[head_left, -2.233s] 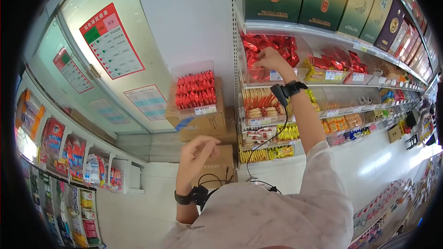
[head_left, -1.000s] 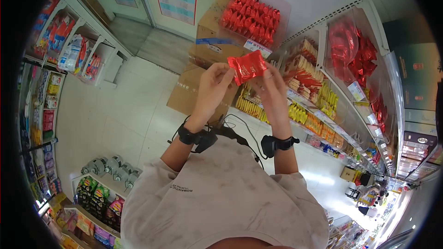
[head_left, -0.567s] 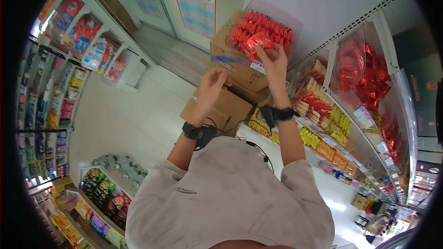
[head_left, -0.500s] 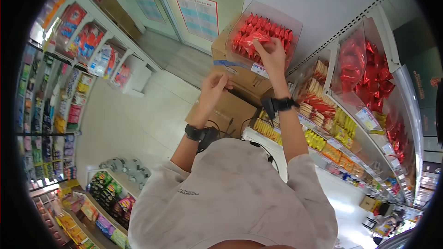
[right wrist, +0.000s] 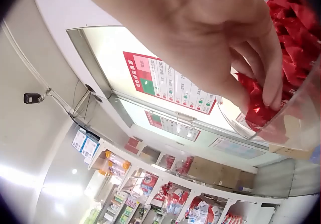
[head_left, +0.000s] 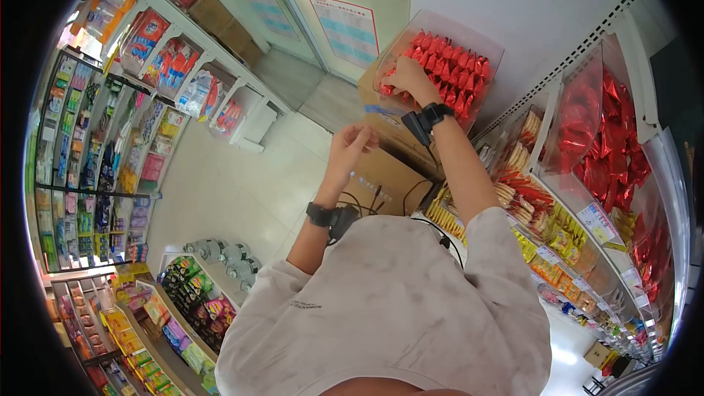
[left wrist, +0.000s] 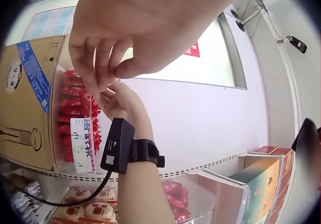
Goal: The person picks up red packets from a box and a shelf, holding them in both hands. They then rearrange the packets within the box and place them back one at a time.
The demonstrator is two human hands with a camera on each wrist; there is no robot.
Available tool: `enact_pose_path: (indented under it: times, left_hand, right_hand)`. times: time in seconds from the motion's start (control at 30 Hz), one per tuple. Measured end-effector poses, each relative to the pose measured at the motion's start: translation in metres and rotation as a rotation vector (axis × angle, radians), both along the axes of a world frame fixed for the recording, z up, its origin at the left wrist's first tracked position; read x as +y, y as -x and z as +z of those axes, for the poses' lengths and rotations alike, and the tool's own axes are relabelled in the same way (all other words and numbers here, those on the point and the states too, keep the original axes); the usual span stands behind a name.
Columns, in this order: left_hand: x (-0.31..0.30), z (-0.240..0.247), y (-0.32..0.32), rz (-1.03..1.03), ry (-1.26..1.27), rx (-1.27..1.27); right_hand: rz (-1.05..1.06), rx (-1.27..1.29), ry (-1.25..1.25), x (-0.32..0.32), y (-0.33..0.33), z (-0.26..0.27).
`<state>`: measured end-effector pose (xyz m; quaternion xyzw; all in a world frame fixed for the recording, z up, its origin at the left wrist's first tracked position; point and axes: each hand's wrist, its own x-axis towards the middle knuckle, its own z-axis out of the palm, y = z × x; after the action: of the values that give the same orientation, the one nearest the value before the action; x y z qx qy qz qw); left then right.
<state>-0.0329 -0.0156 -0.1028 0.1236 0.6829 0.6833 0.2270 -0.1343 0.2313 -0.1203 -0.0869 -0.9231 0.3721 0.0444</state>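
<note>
My right hand (head_left: pixel 412 79) reaches into the left end of a clear plastic bin (head_left: pixel 485 35) on a cardboard box. In the right wrist view, its thumb and fingers pinch a red foil-wrapped packet (right wrist: pixel 257 106) just inside the bin's wall. Rows of similar red packets (head_left: pixel 451 66) stand in the bin beside that hand. My left hand (head_left: pixel 350 150) hangs in front of the bin with nothing in it. Its fingers are loosely bent in the left wrist view, where they overlap the right hand.
Cardboard boxes (head_left: pixel 400 185) are stacked under the bin. On the right, a shelf bin of larger red packets (head_left: pixel 605 147) hangs over rows of biscuits and yellow packs (head_left: pixel 565 235). Black cables (head_left: pixel 363 209) dangle near the left wrist. Goods shelves (head_left: pixel 95 154) line the left.
My right hand left the shelf bin of red packets, and both hands held one packet. The left hand then let go, while the right carried it into the clear bin, toward its left end.
</note>
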Motion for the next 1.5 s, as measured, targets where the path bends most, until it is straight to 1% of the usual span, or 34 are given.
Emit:
enact_pose_path:
  times: [0.1, 0.17, 0.2, 0.3, 0.4, 0.5, 0.6, 0.63, 0.67, 0.7, 0.77, 0.87, 0.97, 1.07, 1.1, 1.13, 1.2, 1.23, 1.27, 1.3, 1.33, 1.37, 1.4, 1.47, 1.5]
  left_hand:
    - [-0.002, 0.0, 0.0, 0.015, -0.017, -0.006]
    - [-0.003, -0.001, 0.001, 0.016, -0.016, -0.002]
    - [-0.003, -0.001, 0.001, 0.016, -0.015, -0.001]
    - [-0.003, 0.003, -0.001, -0.003, 0.001, 0.002]
    - [-0.008, 0.007, 0.0, -0.002, 0.007, 0.008]
    - [-0.016, 0.008, 0.002, 0.004, 0.021, -0.002]
    - [-0.023, 0.005, 0.005, 0.056, -0.004, -0.014]
    - [-0.024, 0.002, 0.005, 0.053, -0.011, -0.019]
    - [-0.023, -0.004, 0.007, 0.045, -0.02, -0.021]
    - [-0.021, -0.006, 0.01, 0.035, -0.03, -0.019]
    - [-0.019, -0.005, 0.011, 0.025, -0.014, -0.04]
    - [-0.018, -0.005, 0.01, 0.017, -0.02, -0.049]
    - [-0.015, -0.006, 0.01, 0.021, -0.043, -0.043]
    - [-0.013, -0.003, 0.008, 0.008, -0.033, -0.04]
    - [-0.012, -0.002, 0.008, -0.005, -0.021, -0.041]
    - [-0.013, -0.002, 0.009, 0.009, -0.018, -0.018]
    - [-0.012, -0.007, 0.011, -0.033, -0.009, 0.007]
    - [-0.011, -0.009, 0.009, -0.02, 0.007, 0.042]
    - [-0.011, -0.009, 0.008, -0.023, 0.012, 0.07]
    - [-0.011, -0.008, 0.01, -0.029, 0.061, 0.048]
    - [-0.01, -0.012, 0.01, 0.006, 0.092, 0.019]
    - [-0.013, -0.015, 0.013, -0.025, 0.053, -0.012]
    - [-0.018, -0.016, 0.014, -0.035, 0.016, -0.038]
    - [-0.021, -0.013, 0.013, -0.08, 0.028, -0.066]
    - [-0.027, -0.008, 0.016, -0.082, 0.03, -0.071]
  right_hand:
    - [0.024, -0.096, 0.069, -0.003, -0.016, 0.014]
    - [-0.075, 0.044, -0.168, -0.012, -0.006, -0.021]
    - [-0.126, 0.116, -0.285, -0.02, -0.005, -0.023]
    - [-0.094, -0.01, -0.362, -0.026, -0.007, -0.021]
    - [0.018, -0.102, -0.199, -0.011, 0.002, -0.016]
    - [-0.082, -0.182, 0.082, 0.01, -0.006, 0.0]
    - [0.002, -0.256, 0.342, 0.014, -0.01, -0.015]
    - [0.162, -0.272, 0.258, 0.011, -0.005, -0.024]
    - [0.131, -0.245, 0.172, 0.012, -0.002, -0.032]
    - [0.098, -0.214, 0.086, 0.001, -0.005, -0.023]
    - [0.092, -0.184, 0.002, -0.007, -0.005, -0.017]
    - [0.068, -0.229, 0.112, -0.009, -0.007, -0.022]
    - [0.064, -0.13, 0.146, -0.007, -0.017, -0.062]
    - [0.094, -0.151, 0.152, -0.008, -0.031, -0.048]
    - [0.054, -0.165, 0.168, -0.005, -0.029, -0.052]
    - [0.079, -0.121, 0.255, -0.006, -0.025, -0.059]
    - [0.143, -0.204, 0.137, -0.017, -0.062, 0.002]
    - [0.041, -0.05, 0.063, -0.027, -0.08, 0.006]
    - [0.096, 0.152, 0.236, -0.031, -0.098, 0.006]
    - [0.107, -0.002, 0.014, -0.033, -0.075, -0.034]
    - [0.117, 0.109, -0.076, -0.037, -0.088, -0.032]
    - [0.116, -0.015, -0.248, -0.039, -0.07, -0.049]
    - [0.034, 0.109, -0.28, -0.045, -0.076, -0.047]
    - [0.036, 0.091, -0.194, -0.045, -0.074, -0.038]
    - [0.026, 0.122, -0.151, -0.046, -0.076, -0.032]
